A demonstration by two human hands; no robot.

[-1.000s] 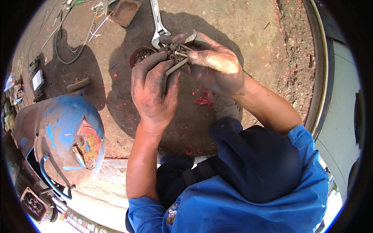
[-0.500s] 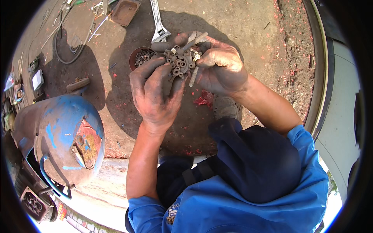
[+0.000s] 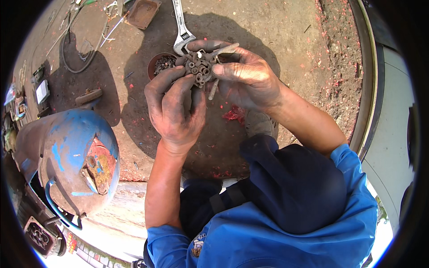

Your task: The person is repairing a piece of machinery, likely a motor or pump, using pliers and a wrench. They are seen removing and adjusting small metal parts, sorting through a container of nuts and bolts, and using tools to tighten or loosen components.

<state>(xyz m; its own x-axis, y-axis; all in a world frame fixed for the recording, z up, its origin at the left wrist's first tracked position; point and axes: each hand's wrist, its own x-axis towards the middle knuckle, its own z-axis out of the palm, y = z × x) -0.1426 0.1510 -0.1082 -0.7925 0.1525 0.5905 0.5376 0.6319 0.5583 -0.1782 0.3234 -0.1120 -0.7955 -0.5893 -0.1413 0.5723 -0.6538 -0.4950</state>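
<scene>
My left hand (image 3: pixel 175 109) still cups the greasy metal part (image 3: pixel 199 68) from below, now turned face-up since a second ago, over the bowl (image 3: pixel 160 65), my right hand (image 3: pixel 243 79) pinching its rim and bolts (image 3: pixel 213 88).

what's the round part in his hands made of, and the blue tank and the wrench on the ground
Round part: likely cast metal, dull grey-brown, grimy, studded with nuts.
Blue tank: probably steel; the blue paint has chipped to rusty patches.
Wrench: bright, shiny steel.
</scene>
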